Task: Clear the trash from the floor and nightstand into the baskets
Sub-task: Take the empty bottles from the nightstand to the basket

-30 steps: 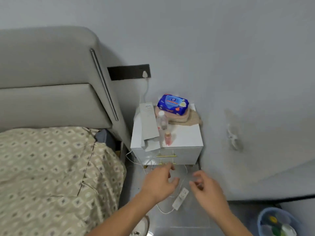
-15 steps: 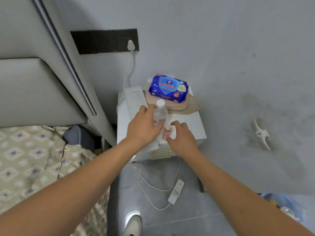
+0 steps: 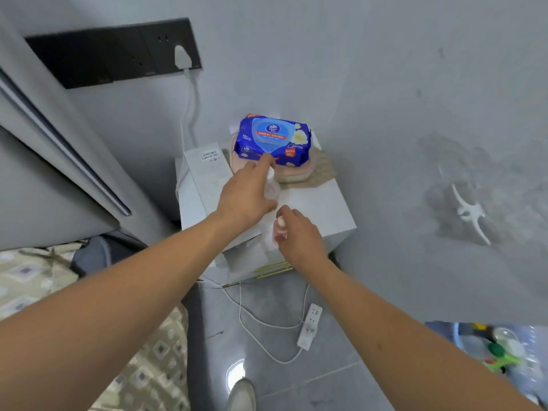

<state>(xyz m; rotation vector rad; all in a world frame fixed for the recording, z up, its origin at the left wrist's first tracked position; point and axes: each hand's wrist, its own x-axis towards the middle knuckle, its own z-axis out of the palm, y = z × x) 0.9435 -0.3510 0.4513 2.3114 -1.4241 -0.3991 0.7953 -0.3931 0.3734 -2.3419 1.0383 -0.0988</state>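
Note:
A white nightstand point(image 3: 323, 212) stands against the wall. My left hand point(image 3: 244, 195) is wrapped around a clear plastic bottle point(image 3: 272, 189) that stands on the nightstand, and the hand hides most of it. My right hand point(image 3: 301, 237) grips a small pink bottle point(image 3: 280, 229) with a white cap near the nightstand's front edge. A blue basket point(image 3: 462, 336) holding several pieces of trash sits on the floor at the lower right, partly hidden by my right arm.
A blue wipes pack point(image 3: 272, 139) lies on folded cloths at the nightstand's back. A long white box point(image 3: 209, 173) lies along its left side. A white power strip point(image 3: 310, 326) and cable trail on the grey floor. The bed point(image 3: 35, 280) is to the left.
Both hands reached from above the floor up to the nightstand. The left hand closed around the clear bottle and the right hand around the pink bottle. The view moved closer.

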